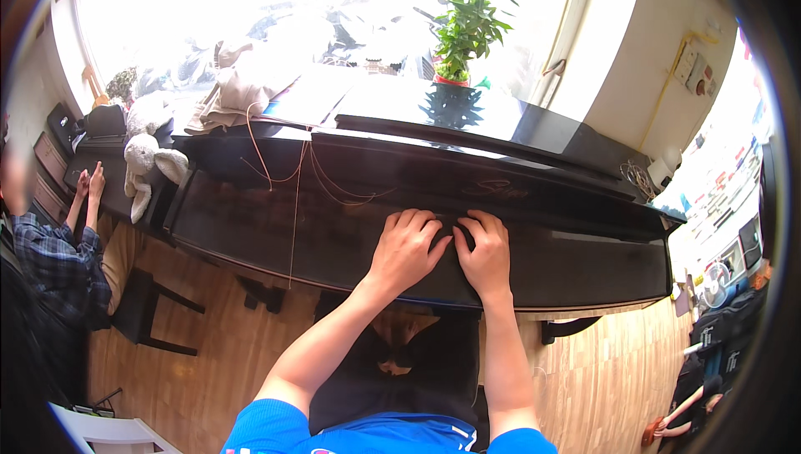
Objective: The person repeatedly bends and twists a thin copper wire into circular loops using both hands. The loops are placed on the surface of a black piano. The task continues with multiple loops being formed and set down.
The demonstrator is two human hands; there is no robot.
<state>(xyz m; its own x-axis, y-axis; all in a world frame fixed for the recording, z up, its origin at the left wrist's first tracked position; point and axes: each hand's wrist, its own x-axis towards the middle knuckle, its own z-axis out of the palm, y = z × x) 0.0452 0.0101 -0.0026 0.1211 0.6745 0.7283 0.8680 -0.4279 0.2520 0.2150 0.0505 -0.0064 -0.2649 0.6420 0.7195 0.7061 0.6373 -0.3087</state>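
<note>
Both of my hands are on the black fallboard of a piano [576, 262], which is closed over the keys. My left hand [407, 247] lies palm down near the middle, its fingers bent and its thumb held apart. Just to its right, my right hand [486, 252] rests in the same way, with the thumb tips close together but not clearly touching. No object shows in either hand; the undersides of the fingers are hidden. Thin pale cords [298, 204] hang down the piano front to the left of my hands.
On the piano top stand a potted green plant [467, 37] and, further left, a heap of beige cloth [246, 87]. A plush rabbit [146, 158] sits at the left end. Beyond it, a person in a checked shirt [54, 262] sits near a black stool [138, 308].
</note>
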